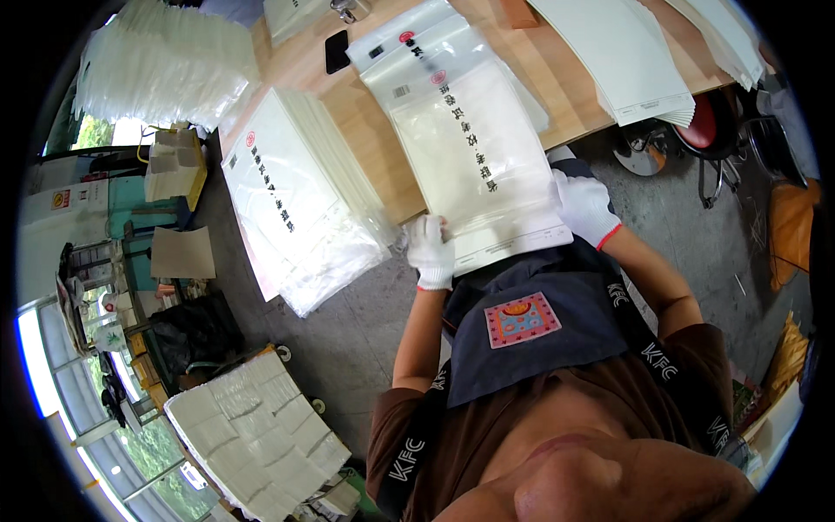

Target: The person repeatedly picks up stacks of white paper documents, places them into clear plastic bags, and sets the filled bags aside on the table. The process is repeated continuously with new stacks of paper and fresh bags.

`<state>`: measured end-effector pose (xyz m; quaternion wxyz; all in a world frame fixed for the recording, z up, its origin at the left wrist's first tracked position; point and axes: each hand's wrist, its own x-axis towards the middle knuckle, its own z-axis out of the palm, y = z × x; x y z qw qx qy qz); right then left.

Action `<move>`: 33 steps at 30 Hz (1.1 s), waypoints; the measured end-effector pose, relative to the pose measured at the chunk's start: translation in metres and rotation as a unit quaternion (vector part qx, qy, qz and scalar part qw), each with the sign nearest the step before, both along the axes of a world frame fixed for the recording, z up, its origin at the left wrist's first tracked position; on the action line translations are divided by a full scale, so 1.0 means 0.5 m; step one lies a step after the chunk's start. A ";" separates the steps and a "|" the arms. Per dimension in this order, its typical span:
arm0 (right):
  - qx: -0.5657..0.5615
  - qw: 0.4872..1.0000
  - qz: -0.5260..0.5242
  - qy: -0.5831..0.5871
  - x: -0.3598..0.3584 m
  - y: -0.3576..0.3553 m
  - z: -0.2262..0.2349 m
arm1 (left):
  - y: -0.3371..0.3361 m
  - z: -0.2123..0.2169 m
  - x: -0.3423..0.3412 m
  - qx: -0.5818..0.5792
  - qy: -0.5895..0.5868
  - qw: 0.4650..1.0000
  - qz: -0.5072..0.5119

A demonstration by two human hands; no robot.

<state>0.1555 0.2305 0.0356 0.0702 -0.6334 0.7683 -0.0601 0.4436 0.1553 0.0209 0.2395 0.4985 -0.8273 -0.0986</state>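
In the head view, a clear plastic bag [470, 165] with a white garment folded inside lies flat on a wooden table [365, 130], its near end hanging just past the table's front edge. Everything else is placed from this bag.

The left hand [430, 252], in a white knit glove, is at the bag's near left corner; its fingers [428, 230] are curled closed on the bag's edge. The right hand [584, 209], also white-gloved with a red cuff, lies at the bag's near right corner, its fingers bent over the edge and pressing on it; whether they pinch the film or only rest on it cannot be told.

Under the far end of the bag lie more bags of the same kind [409, 43], fanned out toward the back of the table. Left of the bag, a thick stack of filled bags [300, 200] overhangs the table's left edge. Beyond the bag to the left, a black phone [337, 50] lies on the wood. To the bag's right and further back lie stacks of white card sheets [626, 61]. Below the bag, the person's dark apron [531, 322] with a coloured patch fills the space between the forearms. Far below and left of the bag, on the floor side, sits a pile of white folded pieces [252, 431].
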 end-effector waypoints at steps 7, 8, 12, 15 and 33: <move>0.236 0.968 0.053 -0.064 -0.001 0.196 0.025 | 0.205 0.073 0.048 -0.018 0.067 0.992 -0.105; 0.315 0.944 0.027 -0.094 0.006 0.204 0.050 | 0.226 0.082 0.065 0.095 0.044 0.989 -0.106; 0.103 0.986 0.086 -0.095 0.011 0.245 -0.003 | 0.230 0.049 0.073 0.141 0.098 0.978 -0.120; -0.021 0.987 0.156 0.028 0.019 0.167 0.035 | 0.158 0.029 0.025 -0.057 0.079 0.987 -0.130; 0.130 0.670 -0.135 -0.718 -0.001 -0.002 -0.135 | 0.010 -0.070 0.065 0.348 0.394 0.847 0.081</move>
